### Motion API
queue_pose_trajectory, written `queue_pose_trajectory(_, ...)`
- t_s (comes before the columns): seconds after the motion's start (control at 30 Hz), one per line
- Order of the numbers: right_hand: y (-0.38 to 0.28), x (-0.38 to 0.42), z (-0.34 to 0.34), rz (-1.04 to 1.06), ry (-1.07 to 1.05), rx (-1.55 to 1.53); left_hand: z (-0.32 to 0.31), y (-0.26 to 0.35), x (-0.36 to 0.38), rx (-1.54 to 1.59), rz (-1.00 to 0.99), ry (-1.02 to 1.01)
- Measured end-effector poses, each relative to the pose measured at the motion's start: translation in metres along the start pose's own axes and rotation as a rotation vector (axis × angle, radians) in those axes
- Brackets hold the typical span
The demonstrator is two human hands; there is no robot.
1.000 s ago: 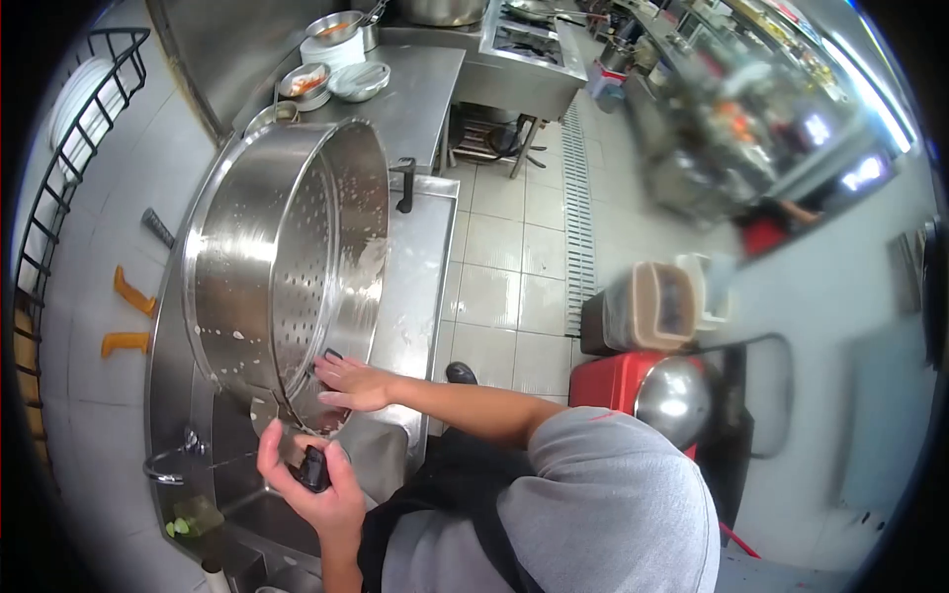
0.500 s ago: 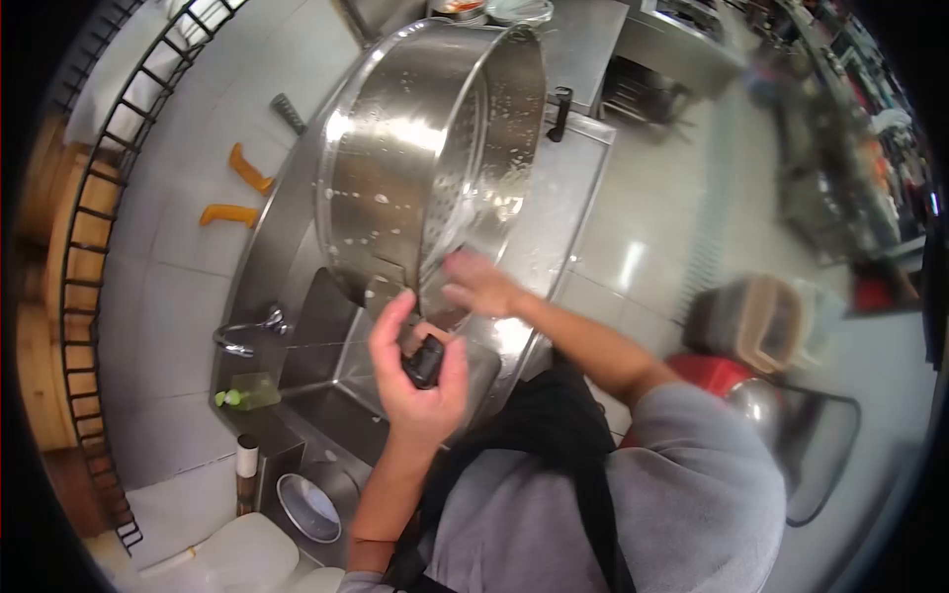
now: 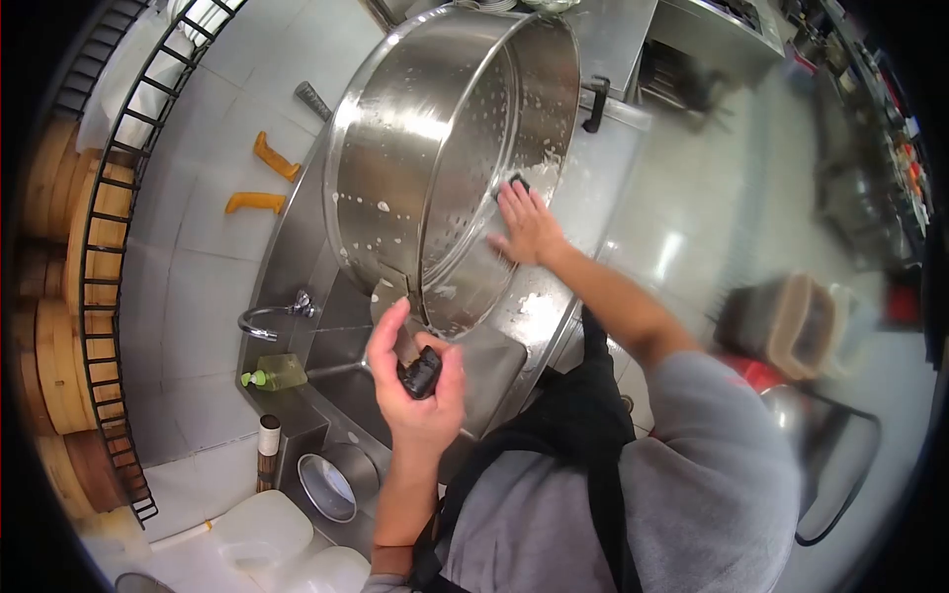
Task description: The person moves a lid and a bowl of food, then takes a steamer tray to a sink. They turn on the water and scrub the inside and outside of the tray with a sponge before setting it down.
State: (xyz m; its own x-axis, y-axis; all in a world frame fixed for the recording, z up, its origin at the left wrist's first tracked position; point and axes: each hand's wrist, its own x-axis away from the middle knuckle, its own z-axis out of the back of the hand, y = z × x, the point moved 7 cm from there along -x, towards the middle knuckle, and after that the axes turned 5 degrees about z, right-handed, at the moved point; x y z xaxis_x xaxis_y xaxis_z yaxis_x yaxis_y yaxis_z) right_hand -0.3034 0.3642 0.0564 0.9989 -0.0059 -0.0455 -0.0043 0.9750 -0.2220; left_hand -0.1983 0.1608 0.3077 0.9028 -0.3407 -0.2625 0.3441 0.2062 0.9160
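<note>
A large steel steamer pot (image 3: 390, 138) with a perforated base lies tipped on its side over the sink, its mouth turned to the right. Soap suds and drops dot its walls. My left hand (image 3: 415, 395) is closed around the pot's black side handle (image 3: 420, 374) at the near rim. Inside the mouth, my right hand (image 3: 531, 225) presses a small dark scrubbing pad (image 3: 518, 184) against the inner wall, partly covered by my fingers. Another black handle (image 3: 596, 104) sticks out on the far side of the pot.
Below is a steel sink (image 3: 341, 381) with a faucet (image 3: 272, 321) at its left. A soap bottle (image 3: 282, 373) and a metal bowl (image 3: 331, 484) stand nearby. A black wire rack (image 3: 104, 296) with bamboo steamers runs along the left. Plastic bins (image 3: 776, 321) stand at the right.
My right hand has moved with the pad farther along the pot's inner wall, away from my left hand. My left hand keeps hold of the handle. The view has shifted slightly.
</note>
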Motion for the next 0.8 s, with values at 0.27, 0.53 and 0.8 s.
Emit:
queue_pose_trajectory(0.27,-0.095,0.064,0.001,0.224,-0.395,-0.726,-0.003,0.068,-0.044,-0.194,0.068,-0.133)
queue_pose_trajectory(0.53,0.043,-0.019,0.027,0.048,0.142,0.402,-0.006,0.065,-0.042,-0.247,0.1,-0.114)
queue_pose_trajectory(0.8,0.005,-0.007,-0.016,0.002,-0.175,-0.066,-0.005,0.074,-0.047,-0.257,0.031,-0.121)
